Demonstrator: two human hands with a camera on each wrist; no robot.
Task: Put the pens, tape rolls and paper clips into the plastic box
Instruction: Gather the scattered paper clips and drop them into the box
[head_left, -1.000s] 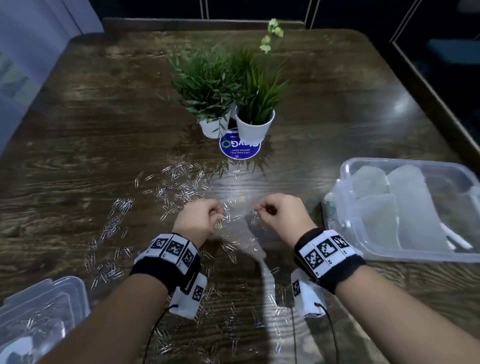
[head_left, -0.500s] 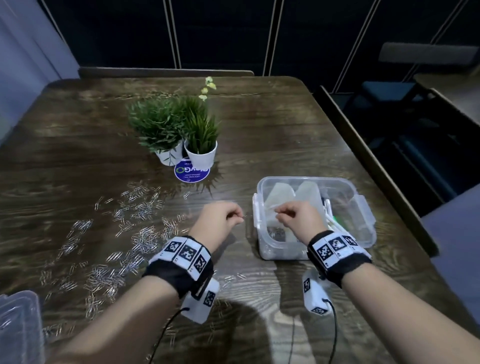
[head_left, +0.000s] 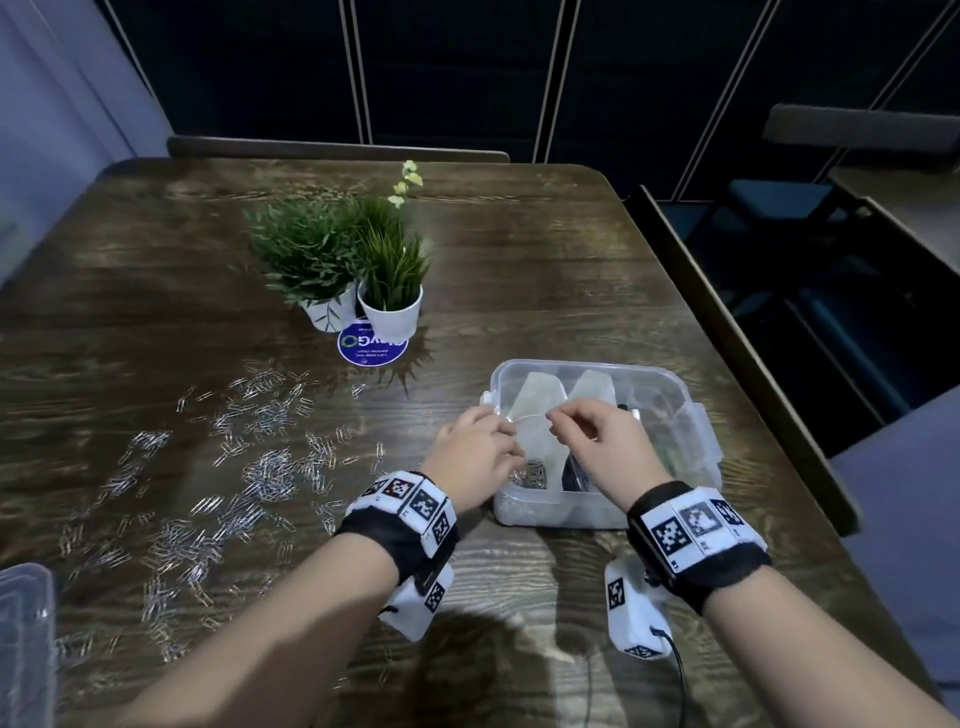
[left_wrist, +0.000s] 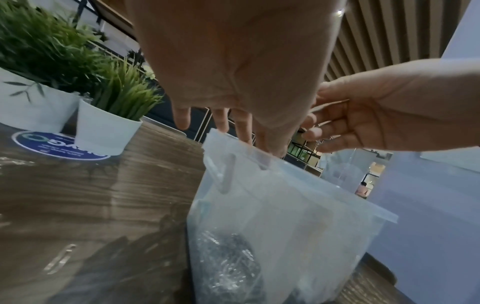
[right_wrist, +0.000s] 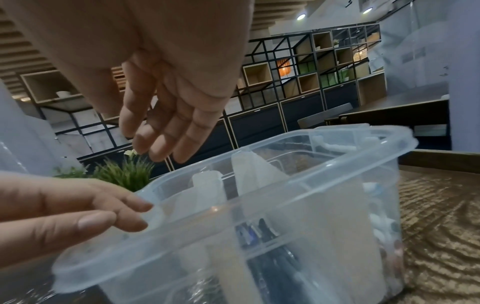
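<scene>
- The plastic box (head_left: 675, 415) stands open on the wooden surface (head_left: 519, 260), at its right side, near the front edge.
- White dividers (right_wrist: 259, 170) split it into compartments; a heap of paper clips (head_left: 530, 474) lies in the front-left one, and dark pens (right_wrist: 262, 232) stand in the next compartment to the right.
- The left hand (head_left: 475, 452) is over the box's left rim, fingers straight and spread, holding nothing; its fingertips (left_wrist: 267, 148) are at the rim's edge.
- The right hand (head_left: 602, 441) hovers above the box, fingers (right_wrist: 161, 133) loose and extended, released, nothing in it.
- Many more loose paper clips (head_left: 249, 457) lie scattered across the surface to the left of the box.
- Two potted plants (head_left: 363, 260) stand beyond them, by a round blue sticker (head_left: 371, 348).
- A clear lid (head_left: 23, 634) shows at the lower left edge.
</scene>
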